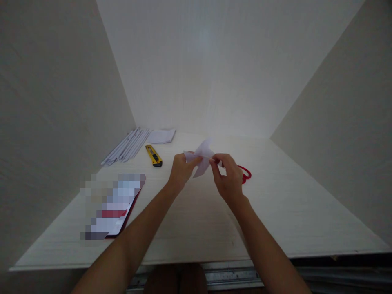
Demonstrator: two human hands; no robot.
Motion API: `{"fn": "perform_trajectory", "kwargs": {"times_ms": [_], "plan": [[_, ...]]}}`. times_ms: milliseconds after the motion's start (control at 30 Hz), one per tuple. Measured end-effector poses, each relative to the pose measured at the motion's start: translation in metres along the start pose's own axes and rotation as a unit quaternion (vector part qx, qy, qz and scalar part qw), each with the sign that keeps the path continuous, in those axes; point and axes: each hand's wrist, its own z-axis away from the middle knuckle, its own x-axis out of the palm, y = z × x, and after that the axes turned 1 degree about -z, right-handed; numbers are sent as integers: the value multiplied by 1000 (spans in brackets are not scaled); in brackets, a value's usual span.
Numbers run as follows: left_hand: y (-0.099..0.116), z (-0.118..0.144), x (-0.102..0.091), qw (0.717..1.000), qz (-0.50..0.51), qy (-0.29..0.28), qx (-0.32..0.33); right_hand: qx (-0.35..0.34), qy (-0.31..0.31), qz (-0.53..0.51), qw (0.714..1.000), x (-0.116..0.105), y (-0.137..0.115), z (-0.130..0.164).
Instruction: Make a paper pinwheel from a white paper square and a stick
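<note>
Above the middle of the table I hold a white paper pinwheel [201, 168], its pointed blades spreading up and down. My left hand [183, 168] grips it from the left, the thumb pressed near its centre. My right hand [228, 173] has thumb and index finger pinched together at the pinwheel's centre on the right side. Whether those fingertips hold a separate small piece is too small to tell. Behind my right hand, the red handles of what look like scissors [247, 174] show on the table; the rest is hidden.
A yellow box cutter [153, 155] lies on the table left of my hands. Rolled paper sticks [127, 146] and a stack of white paper [162, 136] rest at the back left. A pixelated phone or tablet [119, 208] is beside my left forearm. Walls enclose the table on three sides.
</note>
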Motion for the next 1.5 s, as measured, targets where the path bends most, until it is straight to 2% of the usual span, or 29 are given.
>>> {"fn": "perform_trajectory", "kwargs": {"times_ms": [133,367,567,767,967,1133,1267,1367,1500], "plan": [[3,2,0,1000,7,-1,4,13,-14,9,1000,5,7,5],[5,3,0,999,11,-14,31,20,-8,-6,1000,6,4,5],[6,3,0,997,-34,-6,75,12,-8,-13,1000,6,5,6],[7,4,0,992,-86,23,87,11,-15,-16,1000,7,6,6],[7,5,1,978,-139,61,143,1,-37,-17,999,9,7,8],[4,7,2,967,-170,69,175,23,-45,-3,999,9,6,8],[-2,6,3,969,-188,64,144,53,-71,1,996,11,8,9],[-11,2,4,978,-185,44,81,82,-100,2,992,15,11,10],[-26,-3,5,986,-167,2,10,116,-171,34,978,23,18,13]]}}
